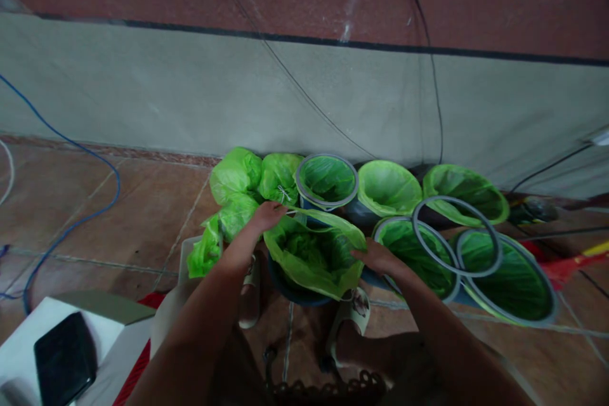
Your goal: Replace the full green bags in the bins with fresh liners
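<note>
Green plastic makes up the bag (pixel 314 255), seated in a dark bin (pixel 301 297); its rim is pinched by the left hand (pixel 269 214) and, as far as the dim light shows, by the right hand (pixel 379 256). It could be torn if either grip were pulled too hard. Beyond the right hand, a loose grey ring (pixel 498 250), tilted across two lined bins (pixel 552 298), could be toppled if brushed.
</note>
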Demonstrator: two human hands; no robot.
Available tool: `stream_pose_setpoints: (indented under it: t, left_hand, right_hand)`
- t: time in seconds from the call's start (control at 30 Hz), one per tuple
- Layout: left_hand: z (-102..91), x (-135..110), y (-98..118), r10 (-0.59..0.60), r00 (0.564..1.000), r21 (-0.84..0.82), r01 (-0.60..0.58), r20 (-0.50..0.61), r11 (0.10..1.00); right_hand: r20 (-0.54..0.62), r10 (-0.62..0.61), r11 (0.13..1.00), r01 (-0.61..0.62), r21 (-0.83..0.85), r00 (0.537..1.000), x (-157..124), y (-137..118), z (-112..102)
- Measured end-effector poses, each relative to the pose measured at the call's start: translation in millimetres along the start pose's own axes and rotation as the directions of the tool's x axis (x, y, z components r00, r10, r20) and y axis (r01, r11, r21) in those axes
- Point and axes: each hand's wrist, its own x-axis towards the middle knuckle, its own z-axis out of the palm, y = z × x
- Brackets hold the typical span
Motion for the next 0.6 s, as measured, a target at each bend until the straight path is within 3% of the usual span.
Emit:
stream_pose_setpoints:
  t: [0.13, 0.27, 0.47, 0.6]
  left_hand:
    - [6.3, -0.2, 0.0, -0.005, 1.000, 0.059, 0.006, -0.014, 0.998]
    - [10.4, -0.3, 2.4, -0.035, 0.997, 0.144, 0.046, -0.073, 0.988]
    - [14.3, 0.0, 4.8, -0.106, 0.984, 0.194, 0.133, -0.145, 0.972]
    - [19.2, 1.1, 2.3, -0.161, 0.965, 0.207, 0.205, -0.208, 0.957]
  right_hand:
    - [0.098, -0.062, 0.997, 0.067, -0.047, 0.993, -7.0, -6.1, 0.8]
    - [0.251, 0.056, 0.998, -0.048, -0.038, 0.966, -12.1, -9.9, 1.5]
    - [0.327, 0.146, 0.989, -0.130, -0.070, 0.934, -19.8, -5.9, 1.8]
    - [0.431, 0.163, 0.986, -0.159, -0.045, 0.887, -31.7, -1.9, 9.1]
